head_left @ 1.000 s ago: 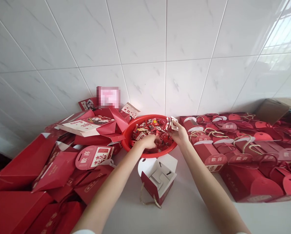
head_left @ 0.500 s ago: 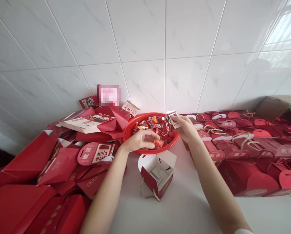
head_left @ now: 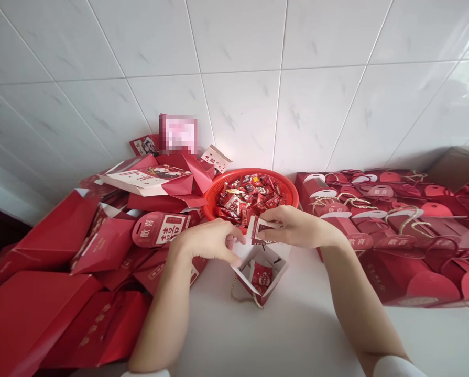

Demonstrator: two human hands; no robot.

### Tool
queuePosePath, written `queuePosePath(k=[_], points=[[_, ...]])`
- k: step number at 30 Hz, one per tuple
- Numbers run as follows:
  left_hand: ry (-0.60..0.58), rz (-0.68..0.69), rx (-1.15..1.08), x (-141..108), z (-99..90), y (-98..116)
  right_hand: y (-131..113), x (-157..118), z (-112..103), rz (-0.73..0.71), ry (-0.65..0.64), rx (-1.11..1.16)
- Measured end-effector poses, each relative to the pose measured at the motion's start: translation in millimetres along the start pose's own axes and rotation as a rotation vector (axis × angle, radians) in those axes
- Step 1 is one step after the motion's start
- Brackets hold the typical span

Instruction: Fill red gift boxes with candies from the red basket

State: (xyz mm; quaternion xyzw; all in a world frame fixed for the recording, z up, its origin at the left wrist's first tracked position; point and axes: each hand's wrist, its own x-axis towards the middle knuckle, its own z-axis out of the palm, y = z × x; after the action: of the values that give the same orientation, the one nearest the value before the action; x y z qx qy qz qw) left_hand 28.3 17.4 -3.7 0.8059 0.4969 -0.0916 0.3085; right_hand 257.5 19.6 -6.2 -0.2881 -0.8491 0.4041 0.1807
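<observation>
A small gift box [head_left: 240, 275] with a rope handle stands with its top open on the pale table in front of me. A red wrapped candy [head_left: 262, 277] lies inside it. At the box's left rim is my left hand [head_left: 210, 241], thumb and fingers apart with nothing seen between them; the thumb tip overlaps the rim. My right hand [head_left: 293, 228] pinches white-and-dark-red candy packets [head_left: 255, 230] above the box's back edge; how many is partly hidden by the fingers. Just behind both hands, a red plastic basket [head_left: 291, 191] holds many wrapped candies [head_left: 240, 201].
Red folded and unfolded gift boxes [head_left: 116, 324] are heaped along the left. Rows of closed red gift boxes [head_left: 407, 272] with rope handles fill the right side. A brown cardboard box [head_left: 460, 167] sits at the far right, and a tiled wall [head_left: 238, 120] rises behind.
My left hand has come out of the basket and let go of a candy, which now lies in the box. My right hand has brought its packets down and left, over the box's back edge.
</observation>
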Motion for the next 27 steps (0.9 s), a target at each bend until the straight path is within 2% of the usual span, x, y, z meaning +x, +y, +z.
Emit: queuePosePath(k=[3,6,8,12,17,19,24,27], points=[[-0.025,0.044,0.016,1,-0.4,-4,-3,1,6,0.045,-0.073,-0.138],[-0.023,0.058,0.027,0,-0.9,-6,-6,3,10,0.063,-0.058,-0.247],[-0.018,0.063,0.015,-1,-1.1,-7,-7,5,12,0.058,-0.04,-0.277],[-0.027,0.063,-0.019,-5,-1.7,-9,-6,6,13,0.07,-0.1,-0.313],[-0.002,0.048,-0.003,-5,-1.5,-10,-7,-2,8,0.046,0.094,-0.281],[-0.009,0.049,0.012,-5,-0.6,-8,-9,-7,4,0.07,0.114,-0.301],[-0.062,0.098,0.038,-7,4.1,3,-8,-20,0,0.329,0.067,-0.556],[-0.048,0.131,0.059,-9,7.1,7,-5,-25,4,0.495,-0.006,-0.629]])
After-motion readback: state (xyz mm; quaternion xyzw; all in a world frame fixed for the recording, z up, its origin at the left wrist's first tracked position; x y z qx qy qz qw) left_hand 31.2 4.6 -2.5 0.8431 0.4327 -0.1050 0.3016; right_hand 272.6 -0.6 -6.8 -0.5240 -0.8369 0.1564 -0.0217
